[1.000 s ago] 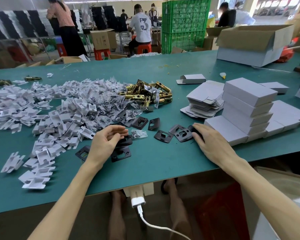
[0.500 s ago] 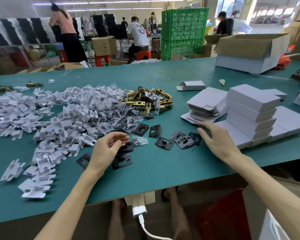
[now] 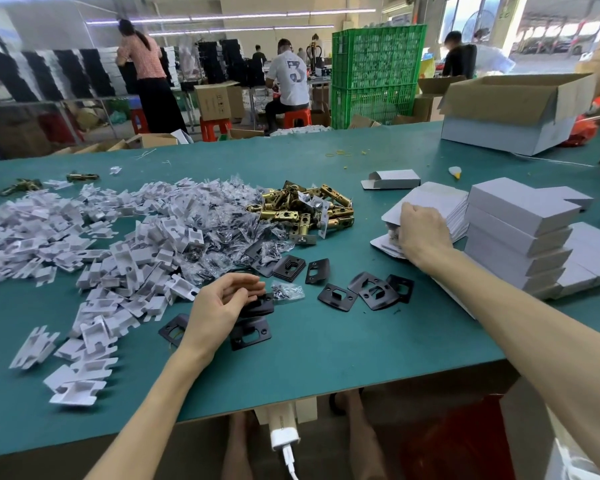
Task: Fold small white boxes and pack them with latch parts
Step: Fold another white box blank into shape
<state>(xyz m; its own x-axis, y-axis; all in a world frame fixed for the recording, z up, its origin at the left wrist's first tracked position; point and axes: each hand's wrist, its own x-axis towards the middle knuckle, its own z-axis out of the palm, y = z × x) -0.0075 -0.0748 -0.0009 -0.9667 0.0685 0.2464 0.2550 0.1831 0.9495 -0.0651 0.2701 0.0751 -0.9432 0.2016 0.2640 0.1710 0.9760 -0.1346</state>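
The step in hand looks like fetching a fresh carton: the right hand (image 3: 421, 233) is stretched out to the loose heap of flat, unfolded white cardboard box blanks (image 3: 433, 197), its fingers curled down over the near edge of the top sheets, apparently pinching one to lift it. The left hand (image 3: 222, 306) waits near the front of the green-topped work table (image 3: 326, 362), fingers curled round a small stack of black stamped-metal latch plates (image 3: 258, 304), with more such plates lying loose just beside it. The pile of brass-coloured latch bolts (image 3: 305, 209) sits between the hands, further back, touching the big drift of white plastic inserts (image 3: 118, 244). Finished folded white boxes (image 3: 520, 216) are stacked just right of the blanks. By my reading no box is open yet for this set, so the next move calls for peeling off a single blank without dragging its neighbours, then squaring it up, which probably needs both hands
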